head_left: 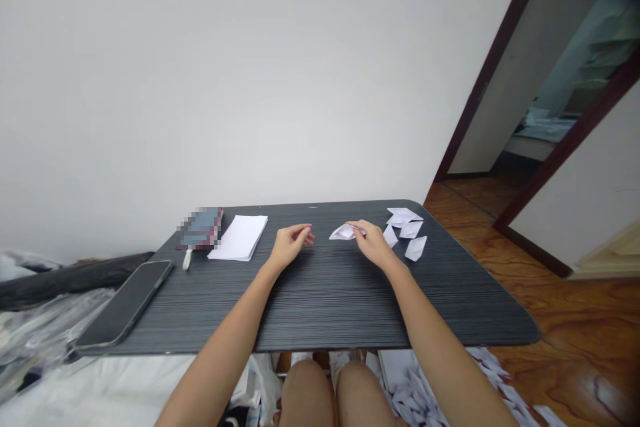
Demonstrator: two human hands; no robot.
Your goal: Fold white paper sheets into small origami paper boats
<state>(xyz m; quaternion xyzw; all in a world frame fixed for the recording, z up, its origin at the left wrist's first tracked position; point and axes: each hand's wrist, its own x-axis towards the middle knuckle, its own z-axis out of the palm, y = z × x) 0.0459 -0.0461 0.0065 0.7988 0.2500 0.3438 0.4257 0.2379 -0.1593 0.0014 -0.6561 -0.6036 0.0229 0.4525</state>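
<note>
A folded white paper boat (343, 233) is pinched between the thumb and fingers of my right hand (371, 240), just above the dark table (330, 307). To its left my left hand (293, 243) hovers over the tabletop, fingers loosely curled and slightly apart, with nothing seen in them. Several more folded paper pieces (416, 248) lie right of my right hand, one of them partly behind it. A stack of white paper sheets (240, 238) rests on the table left of my left hand.
A blurred-out booklet (200, 228) with a white strap (187, 259) sits at the back left. A phone (127, 303) lies along the left edge. Many folded papers (417, 393) are heaped below the table at right. A white wall (300, 80) stands behind.
</note>
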